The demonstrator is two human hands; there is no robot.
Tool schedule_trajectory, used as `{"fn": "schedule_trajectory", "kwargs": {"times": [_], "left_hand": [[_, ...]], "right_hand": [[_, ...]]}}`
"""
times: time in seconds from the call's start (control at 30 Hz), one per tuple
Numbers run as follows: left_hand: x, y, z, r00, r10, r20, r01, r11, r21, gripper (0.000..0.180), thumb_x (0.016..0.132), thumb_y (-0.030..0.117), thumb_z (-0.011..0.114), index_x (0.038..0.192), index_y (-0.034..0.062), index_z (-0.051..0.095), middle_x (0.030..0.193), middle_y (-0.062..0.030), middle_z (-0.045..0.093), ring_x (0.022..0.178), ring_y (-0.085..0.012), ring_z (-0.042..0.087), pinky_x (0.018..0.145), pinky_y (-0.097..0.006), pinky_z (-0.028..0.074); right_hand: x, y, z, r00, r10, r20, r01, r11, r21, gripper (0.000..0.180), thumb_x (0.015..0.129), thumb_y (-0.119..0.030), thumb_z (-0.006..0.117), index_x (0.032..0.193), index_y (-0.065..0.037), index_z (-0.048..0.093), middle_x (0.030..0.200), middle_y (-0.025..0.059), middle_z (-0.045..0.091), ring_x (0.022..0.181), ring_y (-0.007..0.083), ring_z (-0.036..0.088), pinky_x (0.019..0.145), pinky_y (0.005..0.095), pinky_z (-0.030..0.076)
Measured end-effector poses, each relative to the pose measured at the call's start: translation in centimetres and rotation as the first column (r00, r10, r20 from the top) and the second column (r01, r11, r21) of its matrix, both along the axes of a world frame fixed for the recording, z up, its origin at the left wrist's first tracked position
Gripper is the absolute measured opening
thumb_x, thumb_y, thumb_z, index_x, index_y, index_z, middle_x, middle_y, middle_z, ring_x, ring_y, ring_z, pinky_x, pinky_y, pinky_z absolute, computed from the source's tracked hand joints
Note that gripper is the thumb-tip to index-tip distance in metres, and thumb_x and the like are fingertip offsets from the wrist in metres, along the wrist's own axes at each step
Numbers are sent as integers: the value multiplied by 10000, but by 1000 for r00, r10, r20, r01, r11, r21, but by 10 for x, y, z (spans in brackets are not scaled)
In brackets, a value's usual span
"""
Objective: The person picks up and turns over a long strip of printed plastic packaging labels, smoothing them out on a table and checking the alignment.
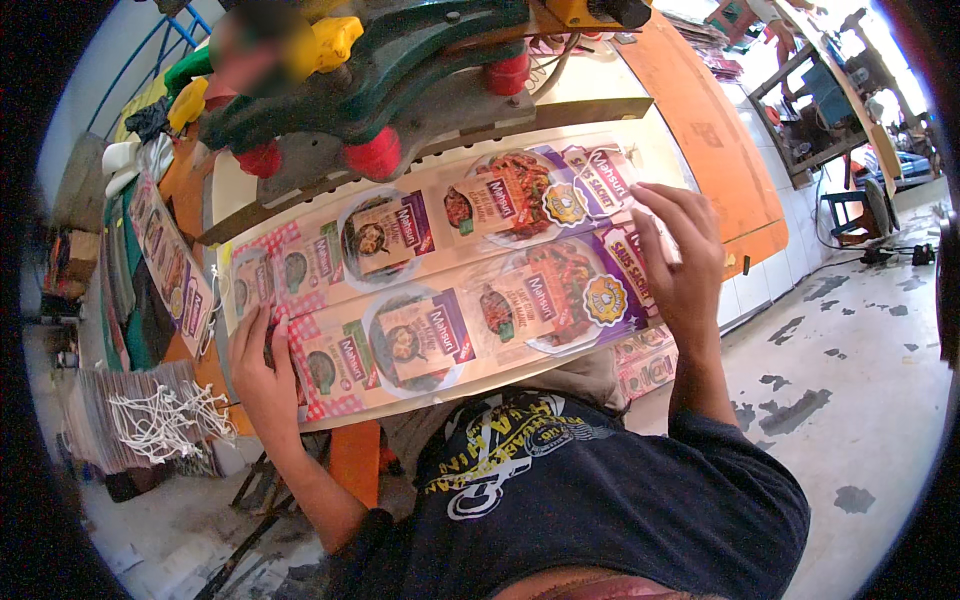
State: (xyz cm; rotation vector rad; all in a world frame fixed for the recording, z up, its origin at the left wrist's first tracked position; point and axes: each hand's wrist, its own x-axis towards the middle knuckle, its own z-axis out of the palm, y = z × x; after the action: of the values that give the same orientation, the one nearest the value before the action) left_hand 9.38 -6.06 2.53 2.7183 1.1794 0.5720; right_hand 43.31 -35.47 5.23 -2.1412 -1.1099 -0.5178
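Though glossy, an oblong sheet (425, 285) between left hand (264, 372) and right hand (688, 250), grips wide.

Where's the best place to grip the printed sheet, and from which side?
Probably by its two short ends, from left and right: the sheet is long, thin and flat, and the machine stands beyond its far edge. The left hand is at the left end, the right hand at the right.

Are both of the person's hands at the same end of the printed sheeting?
No, the left hand is at the left end of the printed sheeting and the right hand at its right end.
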Motion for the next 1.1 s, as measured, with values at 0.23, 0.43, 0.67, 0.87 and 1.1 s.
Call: {"fn": "schedule_trajectory", "kwargs": {"times": [0.23,0.43,0.67,0.87,1.1], "left_hand": [[6,5,-1,1000,-4,-7,5,999,46,300,968,145,613,1224,0,670,1265,-159,654,1173,-346,603,1024,-425,448],[5,6,-4,1000,-22,16,21,998,54,294,977,172,616,1203,-3,682,1229,-165,669,1150,-346,616,1007,-425,458],[5,6,-7,1000,9,-11,-8,998,64,309,998,211,606,1203,-4,690,1225,-166,671,1143,-338,621,986,-420,475],[9,2,2,999,37,11,-36,999,-38,305,1001,206,600,1206,-2,689,1225,-167,669,1142,-337,620,991,-415,470],[7,12,14,998,-45,-33,43,997,-72,284,997,152,589,1215,-8,677,1243,-154,666,1163,-323,616,1013,-397,454]], "right_hand": [[-44,-2,66,18,999,33,-735,-9,678,441,991,-355,618,694,-30,640,684,61,604,577,161,569,435,293,337],[-70,19,96,-223,974,-32,-676,-131,725,606,914,-566,631,602,-47,635,571,44,524,433,140,483,380,276,318],[-80,21,74,-132,991,-37,-640,-57,767,544,930,-486,624,614,-44,604,590,31,511,452,147,489,394,276,313],[-73,23,76,-164,986,-26,-702,-98,706,559,920,-499,620,611,-32,628,585,49,533,435,156,505,382,282,340],[-20,5,62,7,869,-495,-922,198,334,393,927,-330,684,665,-43,627,642,65,585,525,196,577,443,336,373]]}}
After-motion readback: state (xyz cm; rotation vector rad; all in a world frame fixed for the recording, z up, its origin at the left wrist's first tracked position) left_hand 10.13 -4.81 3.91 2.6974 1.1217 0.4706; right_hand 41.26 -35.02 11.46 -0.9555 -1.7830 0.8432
